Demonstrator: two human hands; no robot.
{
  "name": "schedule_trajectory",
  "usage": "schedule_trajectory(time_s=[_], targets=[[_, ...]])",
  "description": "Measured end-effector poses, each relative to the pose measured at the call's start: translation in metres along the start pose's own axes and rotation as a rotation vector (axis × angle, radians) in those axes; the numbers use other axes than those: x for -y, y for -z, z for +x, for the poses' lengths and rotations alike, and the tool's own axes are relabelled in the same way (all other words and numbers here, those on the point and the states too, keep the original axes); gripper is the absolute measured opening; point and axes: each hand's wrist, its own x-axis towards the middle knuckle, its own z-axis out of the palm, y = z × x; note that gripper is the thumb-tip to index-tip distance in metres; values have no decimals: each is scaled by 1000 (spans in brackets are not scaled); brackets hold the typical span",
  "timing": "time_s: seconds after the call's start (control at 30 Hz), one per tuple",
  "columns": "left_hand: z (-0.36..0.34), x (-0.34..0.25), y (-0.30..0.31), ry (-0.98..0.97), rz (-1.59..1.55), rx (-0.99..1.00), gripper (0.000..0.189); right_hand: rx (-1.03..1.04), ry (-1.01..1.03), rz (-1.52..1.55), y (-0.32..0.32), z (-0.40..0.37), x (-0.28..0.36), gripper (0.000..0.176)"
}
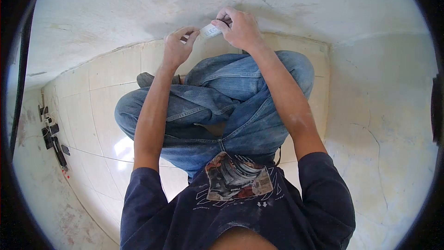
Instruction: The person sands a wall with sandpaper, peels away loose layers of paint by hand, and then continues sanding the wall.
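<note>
Between both hands: a small white strip (211, 31) with dark printed letters, held out beyond the knees, close to where the plaster wall (138, 0) meets the tiled floor (106, 79). I cannot tell whether it touches the wall.
Left hand (178, 46): grip narrow, thumb and forefinger pinched on the strip's left end. The other fingers curl away, which leaves the print uncovered.
Right hand (238, 28): grip closed on the strip's right end, fingers folded over its top edge. It sits a little higher than the left, so the strip runs tilted up toward the right.
Why held so: a pinch at each end seems to keep the thin piece stretched flat, with its lettering facing the eyes.
Body: the person crouches low, knees in blue jeans (222, 97) drawn up between the arms. Both forearms pass over the knees to reach forward.
Floor at far left: a few dark tools (53, 139) lie along the foot of the side wall, well apart from both hands.
Shirt: dark T-shirt (152, 204) with a camera print on the chest.
</note>
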Motion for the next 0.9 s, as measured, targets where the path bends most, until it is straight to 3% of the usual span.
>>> schedule_trajectory(time_s=[0.9], targets=[[2,5,1,-15,-20,42,18,-14,58,-123,5,-1,5,15]])
